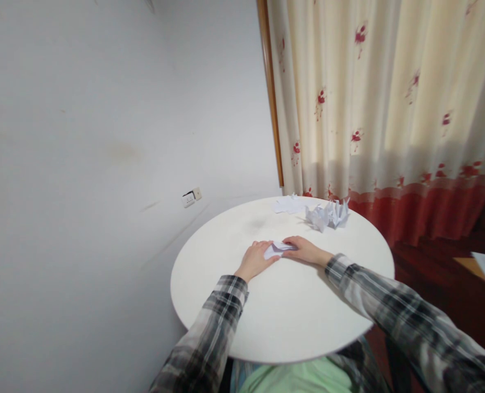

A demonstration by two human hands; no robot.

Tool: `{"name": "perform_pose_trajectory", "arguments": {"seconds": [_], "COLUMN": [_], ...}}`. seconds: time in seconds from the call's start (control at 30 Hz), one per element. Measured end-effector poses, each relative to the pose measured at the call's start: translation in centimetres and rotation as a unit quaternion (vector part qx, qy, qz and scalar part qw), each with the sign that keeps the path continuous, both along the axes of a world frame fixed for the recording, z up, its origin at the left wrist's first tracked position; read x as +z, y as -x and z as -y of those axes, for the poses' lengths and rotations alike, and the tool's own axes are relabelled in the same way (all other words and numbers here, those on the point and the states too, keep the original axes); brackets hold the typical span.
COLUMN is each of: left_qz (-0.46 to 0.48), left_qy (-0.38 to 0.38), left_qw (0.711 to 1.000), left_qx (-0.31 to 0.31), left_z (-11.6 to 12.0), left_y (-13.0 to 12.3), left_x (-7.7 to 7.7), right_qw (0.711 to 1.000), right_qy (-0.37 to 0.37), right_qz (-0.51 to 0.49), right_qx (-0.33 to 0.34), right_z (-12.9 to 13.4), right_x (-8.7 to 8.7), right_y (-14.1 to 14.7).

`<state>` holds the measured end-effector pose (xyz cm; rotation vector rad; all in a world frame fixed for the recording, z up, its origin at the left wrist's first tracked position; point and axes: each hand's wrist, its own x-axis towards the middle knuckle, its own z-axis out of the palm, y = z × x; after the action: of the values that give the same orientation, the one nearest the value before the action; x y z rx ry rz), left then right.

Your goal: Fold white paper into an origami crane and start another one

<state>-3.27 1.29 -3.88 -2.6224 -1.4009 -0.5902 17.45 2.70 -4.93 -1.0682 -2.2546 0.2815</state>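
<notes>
A small piece of folded white paper (278, 249) lies between my two hands near the middle of the round white table (287, 322). My left hand (256, 259) grips its left end, with the thumb at the near edge and the fingers on the far side. At the right end, my right hand (305, 250) pinches the paper between thumb and fingers. Both hands rest low over the tabletop. The paper has a raised fold along its far edge; its exact shape is partly hidden by the fingers.
Several folded white paper shapes (327, 215) stand at the table's back right. Beside them, flat white papers (289, 204) lie near the far edge. A wall with a socket (188, 200) is on the left; a flowered curtain (349, 109) hangs behind.
</notes>
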Motion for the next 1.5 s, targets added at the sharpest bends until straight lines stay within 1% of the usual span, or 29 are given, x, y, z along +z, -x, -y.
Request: {"name": "perform_pose_trajectory", "arguments": {"seconds": [0.47,0.73,1.03,1.37,1.5], "left_qz": [0.025,0.03,0.039,0.029,0.027], "left_qy": [-0.02,-0.025,-0.017,-0.011,-0.023], "left_qw": [0.999,0.999,0.999,1.0,0.999], "left_qx": [-0.025,-0.012,-0.006,-0.007,-0.006], "left_z": [-0.2,-0.49,-0.29,-0.11,-0.24], "left_y": [0.08,0.15,0.12,0.09,0.11], "left_x": [-0.23,-0.46,-0.18,-0.06,-0.21], "right_qw": [1.0,1.0,1.0,1.0,1.0], "right_qy": [-0.008,-0.006,-0.011,-0.012,-0.013], "right_qz": [-0.006,-0.001,0.006,0.005,0.011], "right_qx": [0.014,0.013,0.008,0.016,0.012], "right_z": [-0.52,-0.34,-0.26,-0.67,-0.81], "right_x": [-0.26,-0.16,-0.09,-0.35,-0.49], "right_y": [0.06,0.01,-0.01,-0.01,-0.05]}}
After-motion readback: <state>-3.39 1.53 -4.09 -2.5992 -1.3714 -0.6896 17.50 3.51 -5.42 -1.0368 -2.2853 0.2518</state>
